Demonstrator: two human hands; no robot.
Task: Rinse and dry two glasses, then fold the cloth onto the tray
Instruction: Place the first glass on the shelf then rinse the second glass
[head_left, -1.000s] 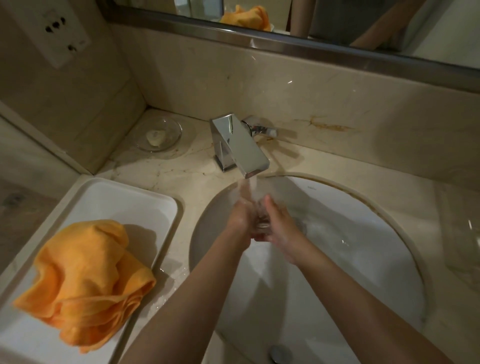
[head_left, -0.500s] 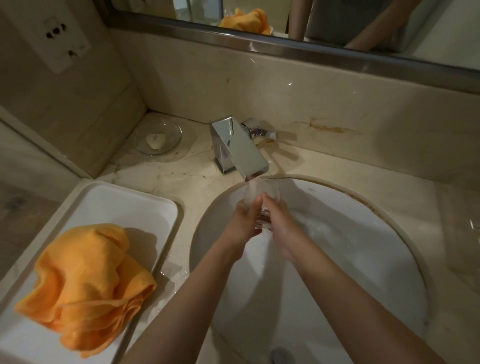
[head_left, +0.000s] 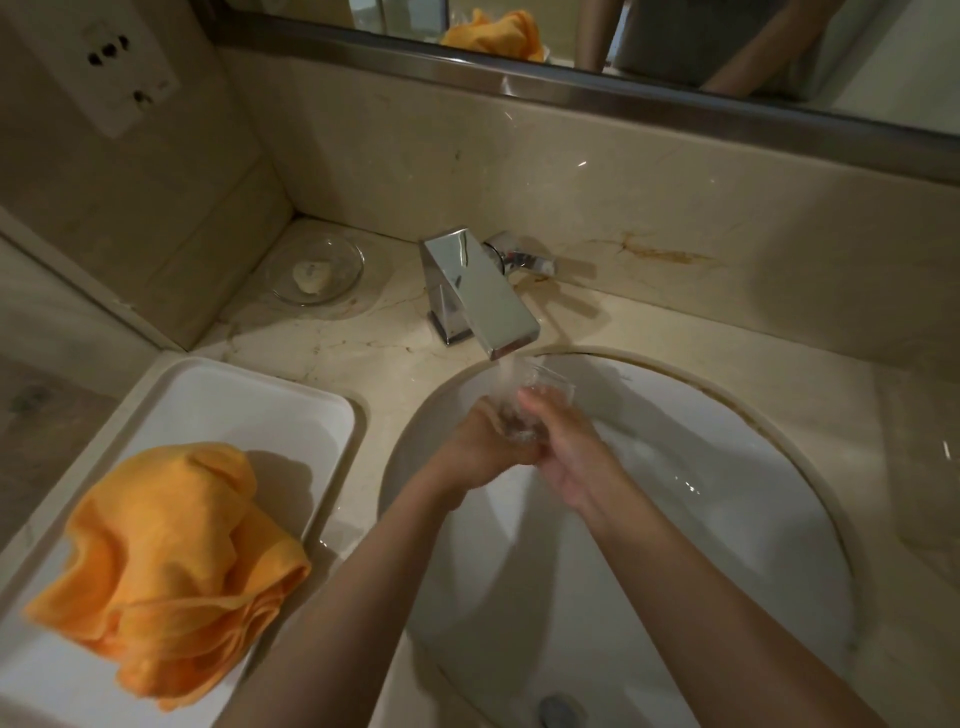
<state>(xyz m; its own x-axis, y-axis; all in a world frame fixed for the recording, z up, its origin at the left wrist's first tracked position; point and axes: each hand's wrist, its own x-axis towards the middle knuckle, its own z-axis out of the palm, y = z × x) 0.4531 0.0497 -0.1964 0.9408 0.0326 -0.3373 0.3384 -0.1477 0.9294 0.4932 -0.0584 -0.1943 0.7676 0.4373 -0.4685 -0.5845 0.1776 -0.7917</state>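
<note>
Both hands, left hand (head_left: 485, 441) and right hand (head_left: 558, 441), curl round a glass (head_left: 543, 387) beneath the faucet (head_left: 480, 291). Rinsing: best to turn the rim through the stream, grip firm

No readable text, label, brand, number or sign is showing anywhere in view. The soap (head_left: 312, 276) lying in the glass dish (head_left: 347, 260) is carrying a faint embossed mark, too blurred to make out. The wall socket plate (head_left: 120, 62) is showing only holes and a switch, no lettering. The chrome tap (head_left: 480, 293) is bearing no legible marking.
</note>
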